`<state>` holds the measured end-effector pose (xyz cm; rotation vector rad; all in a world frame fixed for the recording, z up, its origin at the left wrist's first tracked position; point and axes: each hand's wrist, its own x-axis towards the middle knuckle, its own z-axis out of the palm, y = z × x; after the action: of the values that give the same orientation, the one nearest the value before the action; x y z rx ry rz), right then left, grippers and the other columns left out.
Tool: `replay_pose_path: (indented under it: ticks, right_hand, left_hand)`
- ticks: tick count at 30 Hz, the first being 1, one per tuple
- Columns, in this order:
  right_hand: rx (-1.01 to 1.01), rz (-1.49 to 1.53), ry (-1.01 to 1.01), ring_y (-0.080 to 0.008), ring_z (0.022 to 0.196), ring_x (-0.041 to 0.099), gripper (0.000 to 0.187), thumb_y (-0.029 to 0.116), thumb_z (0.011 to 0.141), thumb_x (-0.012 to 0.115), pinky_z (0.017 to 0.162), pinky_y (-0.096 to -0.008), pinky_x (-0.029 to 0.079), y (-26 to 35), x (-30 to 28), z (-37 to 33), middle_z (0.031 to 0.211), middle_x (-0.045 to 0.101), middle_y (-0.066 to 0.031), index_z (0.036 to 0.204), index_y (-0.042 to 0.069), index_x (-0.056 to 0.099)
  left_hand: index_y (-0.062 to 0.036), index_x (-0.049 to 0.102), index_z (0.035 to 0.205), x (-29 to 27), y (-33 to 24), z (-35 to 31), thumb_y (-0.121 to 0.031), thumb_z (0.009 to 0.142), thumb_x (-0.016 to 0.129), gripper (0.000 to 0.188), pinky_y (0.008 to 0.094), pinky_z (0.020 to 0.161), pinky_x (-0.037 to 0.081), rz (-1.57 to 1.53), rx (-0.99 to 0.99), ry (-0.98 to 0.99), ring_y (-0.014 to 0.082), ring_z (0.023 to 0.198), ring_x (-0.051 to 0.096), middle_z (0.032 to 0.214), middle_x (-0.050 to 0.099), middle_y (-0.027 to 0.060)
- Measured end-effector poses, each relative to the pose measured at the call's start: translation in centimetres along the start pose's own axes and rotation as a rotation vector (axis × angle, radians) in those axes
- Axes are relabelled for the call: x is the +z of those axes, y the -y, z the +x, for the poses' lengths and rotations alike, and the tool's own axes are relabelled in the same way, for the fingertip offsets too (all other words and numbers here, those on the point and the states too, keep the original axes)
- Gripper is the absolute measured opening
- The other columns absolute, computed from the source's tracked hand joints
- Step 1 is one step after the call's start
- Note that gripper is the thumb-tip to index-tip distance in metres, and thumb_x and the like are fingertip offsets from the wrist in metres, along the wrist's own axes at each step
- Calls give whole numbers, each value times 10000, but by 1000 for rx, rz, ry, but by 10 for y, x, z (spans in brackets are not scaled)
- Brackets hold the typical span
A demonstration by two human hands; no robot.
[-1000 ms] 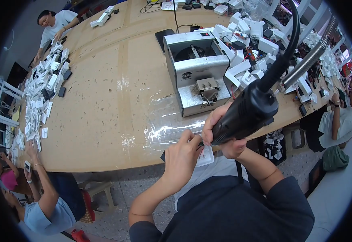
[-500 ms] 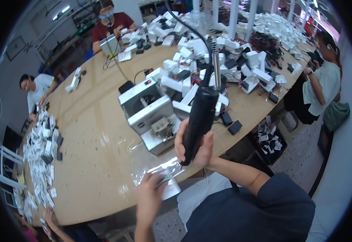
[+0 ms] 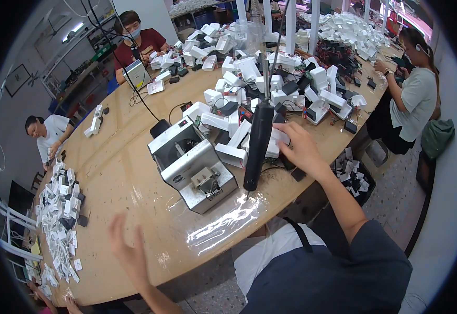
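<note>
White casing [image 3: 273, 149] just right of hanging screwdriver [image 3: 258, 146], right hand [image 3: 302, 150] at it, can't tell if gripping; left hand [image 3: 130, 250] left of screwdriver, fingers wide.

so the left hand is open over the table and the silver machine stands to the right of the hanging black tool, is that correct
Not quite: the head view shows the silver machine standing to the left of the hanging black tool. The left hand is indeed open over the table.
</note>
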<state>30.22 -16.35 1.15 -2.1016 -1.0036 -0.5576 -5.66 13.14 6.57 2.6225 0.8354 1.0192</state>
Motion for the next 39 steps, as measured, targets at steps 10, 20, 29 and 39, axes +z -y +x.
replay_pose_path:
  ticks: [10, 20, 29, 39]
  right_hand:
    - [375, 487, -291, -109, 860, 632, 419, 113, 1030, 522, 714, -282, 536, -46, -56, 25, 1071, 668, -52, 1443, 46, 487]
    - [134, 937, 452, -152, 1042, 588, 308, 71, 1018, 570, 908, -306, 473, 70, -68, -10, 1130, 641, -67, 1313, -8, 604]
    - [-573, 741, 597, -262, 1058, 555, 437, -88, 803, 625, 971, -406, 457, 129, -4, -16, 1184, 636, -67, 1134, 161, 766]
    - [-847, 506, 275, -331, 1230, 619, 346, 147, 819, 775, 1114, -585, 430, 199, -7, -31, 1104, 685, -71, 1144, 79, 681]
  left_hand:
    - [-60, 647, 1329, 73, -176, -36, -13, 824, 752, 517, 325, 845, 539, -913, 144, 641, 228, 984, 660, 1187, 653, 137]
    - [-3, 263, 1570, 103, -196, -27, -235, 785, 877, 1024, 462, 1147, 352, -895, 265, 541, 423, 1370, 440, 1471, 422, 259]
    - [-136, 49, 1649, 62, -113, -88, -234, 878, 805, 1085, 455, 1125, 418, -1652, -256, 866, 290, 1383, 478, 1595, 332, 162]
    - [-137, -1, 1608, 39, -114, -105, -572, 868, 734, 1130, 465, 1107, 465, -1804, -530, 192, 287, 1389, 467, 1537, 377, 143]
